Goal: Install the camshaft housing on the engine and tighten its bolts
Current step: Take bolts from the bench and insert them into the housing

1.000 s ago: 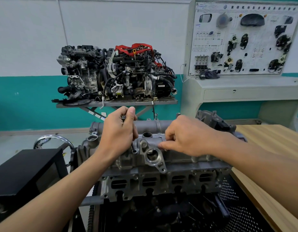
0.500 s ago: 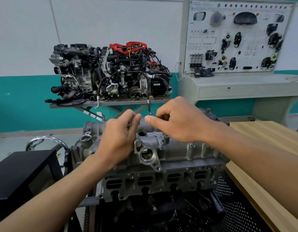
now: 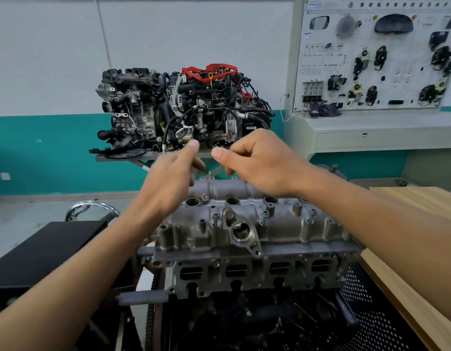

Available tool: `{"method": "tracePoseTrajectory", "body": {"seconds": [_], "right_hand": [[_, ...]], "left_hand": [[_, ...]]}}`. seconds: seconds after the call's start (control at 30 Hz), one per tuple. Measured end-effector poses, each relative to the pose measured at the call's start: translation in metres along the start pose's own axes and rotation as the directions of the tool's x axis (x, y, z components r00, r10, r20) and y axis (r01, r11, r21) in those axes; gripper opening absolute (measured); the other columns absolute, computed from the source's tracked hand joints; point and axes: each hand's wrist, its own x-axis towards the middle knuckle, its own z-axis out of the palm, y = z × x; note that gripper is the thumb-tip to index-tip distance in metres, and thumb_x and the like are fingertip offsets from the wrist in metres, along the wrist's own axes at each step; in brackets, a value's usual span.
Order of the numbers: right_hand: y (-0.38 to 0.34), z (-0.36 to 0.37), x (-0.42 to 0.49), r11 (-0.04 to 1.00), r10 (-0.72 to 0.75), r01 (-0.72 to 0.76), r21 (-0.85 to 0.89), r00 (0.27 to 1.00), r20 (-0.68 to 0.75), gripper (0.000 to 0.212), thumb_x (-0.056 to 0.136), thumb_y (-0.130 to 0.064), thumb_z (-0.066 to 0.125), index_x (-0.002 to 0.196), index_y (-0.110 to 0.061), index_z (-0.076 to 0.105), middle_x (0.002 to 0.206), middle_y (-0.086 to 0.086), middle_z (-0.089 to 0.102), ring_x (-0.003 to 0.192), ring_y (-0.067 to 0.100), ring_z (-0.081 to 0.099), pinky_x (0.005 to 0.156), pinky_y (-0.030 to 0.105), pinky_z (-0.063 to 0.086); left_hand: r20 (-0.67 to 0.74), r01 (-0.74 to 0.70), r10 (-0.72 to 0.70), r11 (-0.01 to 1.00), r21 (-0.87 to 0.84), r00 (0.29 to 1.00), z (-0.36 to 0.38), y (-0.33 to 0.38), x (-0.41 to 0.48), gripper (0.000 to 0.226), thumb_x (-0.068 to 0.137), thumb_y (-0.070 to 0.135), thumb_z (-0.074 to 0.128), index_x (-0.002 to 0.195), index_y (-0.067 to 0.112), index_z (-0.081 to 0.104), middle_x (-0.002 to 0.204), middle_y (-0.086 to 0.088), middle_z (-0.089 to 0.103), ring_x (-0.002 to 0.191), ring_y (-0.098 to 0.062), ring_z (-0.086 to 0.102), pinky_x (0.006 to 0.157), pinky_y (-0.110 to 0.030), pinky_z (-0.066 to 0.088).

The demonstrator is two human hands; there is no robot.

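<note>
The grey camshaft housing (image 3: 282, 231) sits on the engine's cylinder head (image 3: 247, 279) in the centre of the head view. Several bolts (image 3: 264, 217) stand proud in its holes, and one bolt (image 3: 211, 173) stands at the far edge. My left hand (image 3: 168, 183) hovers above the housing's far left part with its fingers stretched out, holding nothing I can see. My right hand (image 3: 259, 163) hovers just to its right, fingers curled and thumb laid against the index finger. Whether it pinches anything is hidden.
A display engine (image 3: 183, 110) stands on a stand behind. A training board with car parts (image 3: 376, 54) is at the back right. A wooden table (image 3: 416, 224) runs along the right, a black box (image 3: 42, 249) sits at the left, and perforated black metal (image 3: 381, 320) lies below right.
Both hands rose off the housing and met above its far edge. The left hand went from gripping a slim part at a bolt hole to outstretched fingers.
</note>
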Motion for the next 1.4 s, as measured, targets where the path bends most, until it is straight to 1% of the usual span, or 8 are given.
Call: {"method": "tracePoseTrajectory", "body": {"seconds": [0.17, 0.43, 0.53, 0.6, 0.67, 0.87, 1.2, 1.4], "right_hand": [[-0.022, 0.032, 0.014, 0.996, -0.07, 0.061, 0.061, 0.985, 0.161, 0.023, 0.093, -0.031, 0.069, 0.109, -0.016, 0.074, 0.078, -0.002, 0.071, 0.064, 0.008, 0.061, 0.066, 0.031, 0.053], [-0.045, 0.065, 0.03, 0.99, -0.138, 0.135, 0.028, 0.973, 0.183, 0.011, 0.092, -0.018, 0.069, 0.095, -0.011, 0.078, 0.086, 0.002, 0.075, 0.078, 0.011, 0.07, 0.079, 0.034, 0.056], [-0.039, 0.069, 0.029, 0.989, -0.125, 0.136, -0.05, 0.975, 0.183, 0.012, 0.092, -0.019, 0.07, 0.096, -0.011, 0.078, 0.085, 0.001, 0.075, 0.074, 0.011, 0.068, 0.078, 0.034, 0.056], [-0.032, 0.069, 0.027, 0.992, -0.091, 0.106, -0.07, 0.979, 0.184, 0.015, 0.092, -0.024, 0.069, 0.096, -0.011, 0.077, 0.084, 0.002, 0.074, 0.074, 0.013, 0.067, 0.078, 0.037, 0.056], [-0.026, 0.071, 0.026, 0.995, -0.084, 0.094, -0.044, 0.98, 0.179, 0.016, 0.093, -0.025, 0.068, 0.094, -0.011, 0.076, 0.08, 0.003, 0.072, 0.07, 0.017, 0.066, 0.072, 0.037, 0.056], [-0.028, 0.082, 0.024, 0.981, -0.17, 0.184, -0.058, 0.966, 0.197, 0.01, 0.092, -0.019, 0.07, 0.094, -0.014, 0.078, 0.078, -0.002, 0.071, 0.069, 0.01, 0.063, 0.067, 0.028, 0.052], [-0.04, 0.098, 0.03, 0.777, -0.104, 0.393, -0.492, 0.851, 0.514, 0.033, 0.1, -0.05, 0.044, 0.094, -0.025, 0.065, 0.067, -0.01, 0.041, 0.069, 0.022, 0.049, 0.055, 0.031, 0.033], [-0.03, 0.073, 0.021, 0.865, -0.12, 0.351, -0.358, 0.839, 0.531, 0.058, 0.081, -0.063, 0.065, 0.05, -0.019, 0.046, 0.046, -0.009, 0.041, 0.043, 0.008, 0.037, 0.05, 0.027, 0.037]], "left_hand": [[0.307, 0.265, -0.157, 0.898, -0.351, 0.939, -0.029, -0.007, -0.011, 0.085, 0.077, 0.091, 0.024, 0.09, 0.018, 0.066, 0.052, 0.003, 0.036, 0.045, -0.012, 0.02, 0.041, -0.021, 0.018], [0.295, 0.204, -0.069, 0.866, -0.456, 0.953, -0.033, -0.02, -0.03, 0.082, 0.085, 0.084, 0.015, 0.099, 0.019, 0.063, 0.066, 0.002, 0.05, 0.053, -0.01, 0.034, 0.045, -0.026, 0.02], [0.212, 0.131, -0.054, 0.921, -0.367, 0.976, -0.039, -0.021, -0.032, 0.079, 0.094, 0.074, 0.011, 0.117, 0.023, 0.066, 0.099, 0.005, 0.075, 0.077, -0.007, 0.068, 0.068, -0.026, 0.054], [0.054, -0.03, 0.036, 0.994, -0.105, 0.998, -0.05, -0.023, -0.029, 0.069, 0.097, 0.068, 0.018, 0.104, 0.028, 0.073, 0.104, 0.008, 0.075, 0.099, -0.003, 0.068, 0.09, -0.033, 0.051], [-0.013, -0.111, 0.112, 0.992, 0.063, 0.994, -0.062, -0.025, -0.026, 0.047, 0.096, 0.055, 0.035, 0.092, 0.031, 0.075, 0.1, 0.008, 0.074, 0.099, -0.004, 0.065, 0.086, -0.034, 0.049], [0.292, -0.083, 0.064, 0.995, 0.056, 0.954, -0.07, -0.04, -0.033, 0.034, 0.089, -0.008, 0.057, 0.103, 0.018, 0.073, 0.102, -0.005, 0.076, 0.097, -0.019, 0.069, 0.088, -0.029, 0.052], [0.331, -0.146, 0.097, 0.981, 0.125, 0.939, -0.076, -0.051, -0.041, 0.069, 0.065, 0.002, 0.051, 0.131, 0.021, 0.055, 0.118, 0.013, 0.072, 0.12, -0.011, 0.062, 0.108, -0.04, 0.045], [0.295, -0.097, 0.093, 0.995, 0.0, 0.951, -0.073, -0.066, -0.046, 0.067, 0.076, -0.007, 0.054, 0.136, 0.022, 0.048, 0.125, 0.007, 0.07, 0.12, -0.012, 0.063, 0.101, -0.045, 0.052]]}}
